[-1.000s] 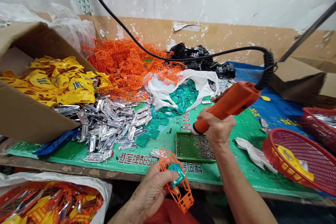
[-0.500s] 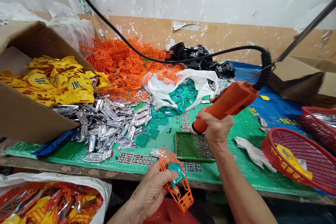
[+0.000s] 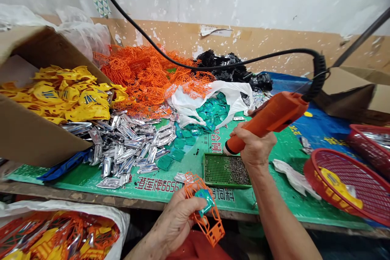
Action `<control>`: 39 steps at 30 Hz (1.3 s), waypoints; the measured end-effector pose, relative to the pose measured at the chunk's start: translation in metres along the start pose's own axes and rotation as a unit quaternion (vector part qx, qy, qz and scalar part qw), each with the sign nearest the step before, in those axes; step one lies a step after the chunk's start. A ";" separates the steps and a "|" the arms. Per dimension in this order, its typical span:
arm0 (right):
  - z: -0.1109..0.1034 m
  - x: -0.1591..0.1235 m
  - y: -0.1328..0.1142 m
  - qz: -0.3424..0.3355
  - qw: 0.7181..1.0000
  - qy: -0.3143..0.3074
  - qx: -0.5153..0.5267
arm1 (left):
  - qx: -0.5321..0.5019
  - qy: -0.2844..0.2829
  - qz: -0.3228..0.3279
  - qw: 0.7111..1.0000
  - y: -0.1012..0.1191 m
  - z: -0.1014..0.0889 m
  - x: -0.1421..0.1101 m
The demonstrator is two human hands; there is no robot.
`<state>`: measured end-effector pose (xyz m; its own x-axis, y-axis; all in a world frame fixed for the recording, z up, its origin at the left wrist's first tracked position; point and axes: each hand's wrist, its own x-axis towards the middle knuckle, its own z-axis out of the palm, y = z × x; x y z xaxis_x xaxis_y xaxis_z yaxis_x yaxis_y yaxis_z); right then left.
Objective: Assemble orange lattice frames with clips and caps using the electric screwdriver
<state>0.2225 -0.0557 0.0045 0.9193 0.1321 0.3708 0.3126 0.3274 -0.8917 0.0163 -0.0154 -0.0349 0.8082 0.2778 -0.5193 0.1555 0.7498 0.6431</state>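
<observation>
Near the table's front edge, my left hand (image 3: pixel 179 215) is closed on an orange plastic frame (image 3: pixel 215 231), its thumb pressing a clear green plastic piece (image 3: pixel 204 202) against it. A silver strip (image 3: pixel 180 177) shows just behind that hand. My right hand (image 3: pixel 256 148) wraps around an orange electric screwdriver (image 3: pixel 271 114), tilted with its tip low at the left. That tip is over the back edge of a green screw tray (image 3: pixel 213 183). Small dark screws (image 3: pixel 239 170) fill the tray's right part.
Silver metal pieces (image 3: pixel 128 146), orange frames (image 3: pixel 143 73) and a box of yellow parts (image 3: pixel 63 93) spread leftward. A white bag (image 3: pixel 183 103) holds green pieces. A red basket (image 3: pixel 365 187) stands right; a filled sack (image 3: pixel 120 227) sits lower left. The screwdriver's black cable (image 3: pixel 137 34) crosses above.
My right hand and the screwdriver have shifted slightly to the right, and the cable has swung along with them. My left hand keeps its hold on the orange frame and green piece.
</observation>
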 end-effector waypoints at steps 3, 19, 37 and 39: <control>0.000 0.001 -0.007 -0.001 1.000 -0.011 0.015 | 0.006 0.009 0.000 1.000 0.000 0.000 0.000; -0.010 -0.072 -0.087 0.084 0.971 -0.170 0.143 | 0.022 0.011 0.042 0.999 -0.007 0.004 0.001; -0.009 -0.083 -0.084 0.109 0.965 -0.204 0.123 | -0.008 0.010 0.062 0.998 -0.008 0.007 0.003; -0.009 -0.084 -0.084 0.109 0.966 -0.204 0.119 | -0.005 0.011 0.065 0.998 -0.008 0.007 0.003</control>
<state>0.1215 -0.1028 0.0460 0.7714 0.5632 0.2961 0.0140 0.4502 -0.8928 0.0212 -0.0247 -0.0380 0.8082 0.3865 -0.4445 0.0446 0.7123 0.7004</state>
